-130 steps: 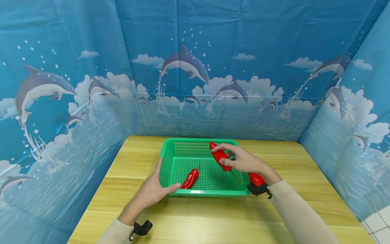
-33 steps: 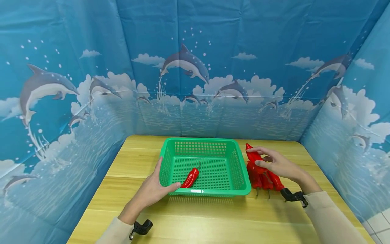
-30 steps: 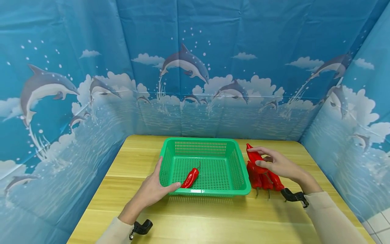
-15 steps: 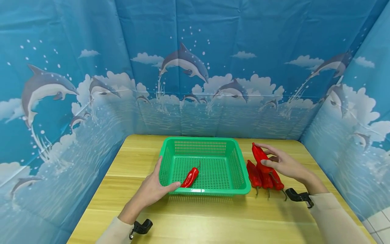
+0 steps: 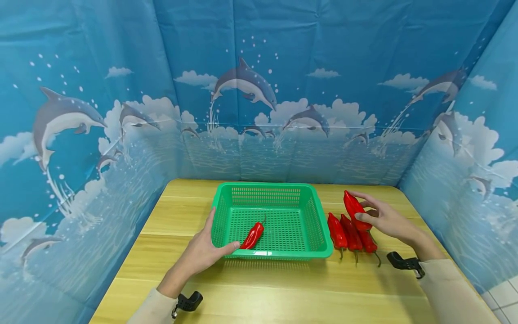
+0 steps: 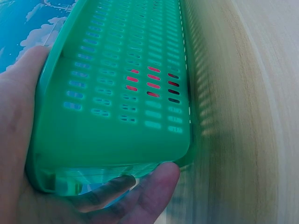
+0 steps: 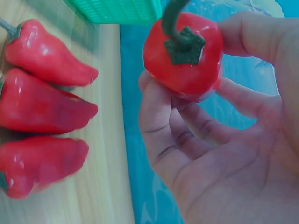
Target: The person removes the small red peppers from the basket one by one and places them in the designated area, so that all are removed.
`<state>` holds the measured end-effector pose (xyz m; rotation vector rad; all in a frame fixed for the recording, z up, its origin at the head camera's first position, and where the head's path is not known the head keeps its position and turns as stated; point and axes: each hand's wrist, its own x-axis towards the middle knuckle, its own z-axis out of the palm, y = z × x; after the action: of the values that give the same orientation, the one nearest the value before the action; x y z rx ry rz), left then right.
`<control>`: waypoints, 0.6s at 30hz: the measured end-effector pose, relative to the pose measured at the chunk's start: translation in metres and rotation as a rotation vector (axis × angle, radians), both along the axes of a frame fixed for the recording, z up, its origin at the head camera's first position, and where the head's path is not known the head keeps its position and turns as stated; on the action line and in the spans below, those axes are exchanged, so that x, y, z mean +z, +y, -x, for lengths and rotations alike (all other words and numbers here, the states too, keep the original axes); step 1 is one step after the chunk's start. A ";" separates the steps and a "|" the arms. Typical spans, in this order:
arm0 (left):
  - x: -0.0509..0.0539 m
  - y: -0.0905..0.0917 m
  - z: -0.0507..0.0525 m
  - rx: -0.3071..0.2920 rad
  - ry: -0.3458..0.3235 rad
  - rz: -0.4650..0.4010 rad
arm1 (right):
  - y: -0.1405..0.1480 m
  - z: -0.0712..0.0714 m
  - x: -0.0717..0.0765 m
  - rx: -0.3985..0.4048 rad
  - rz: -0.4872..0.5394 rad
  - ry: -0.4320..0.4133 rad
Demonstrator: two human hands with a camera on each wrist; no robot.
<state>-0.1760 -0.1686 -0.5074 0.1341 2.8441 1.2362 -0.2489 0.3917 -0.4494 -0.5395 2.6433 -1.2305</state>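
Note:
A green plastic basket (image 5: 283,254) stands on the table, with one red chili pepper (image 5: 254,236) lying in its left part. My left hand (image 5: 202,252) grips the basket's near left corner, thumb over the rim and fingers along the side wall; the left wrist view shows fingers (image 6: 156,191) bent round the corner. To the right of the basket, my right hand (image 5: 384,218) holds another red pepper (image 5: 353,208) between thumb and fingers, its tip pointing away and its green stem (image 7: 184,46) facing the right wrist camera. Three red peppers (image 5: 337,231) lie side by side below it.
The wooden table (image 5: 267,292) backs onto a blue dolphin-print curtain (image 5: 275,153), which also rises at both sides. White floor tiles (image 5: 503,294) show at the lower right.
My right hand has carried its pepper from above the basket out to the right, drifting farther right over the row of peppers in the last second. My left hand and the basket stay in place.

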 end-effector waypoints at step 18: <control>0.004 0.003 -0.003 0.012 -0.018 -0.003 | 0.032 -0.009 -0.011 -0.071 -0.061 0.002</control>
<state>-0.1728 -0.1654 -0.5034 0.1047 2.8318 1.2375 -0.2402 0.4237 -0.4605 -0.4403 2.7134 -1.1639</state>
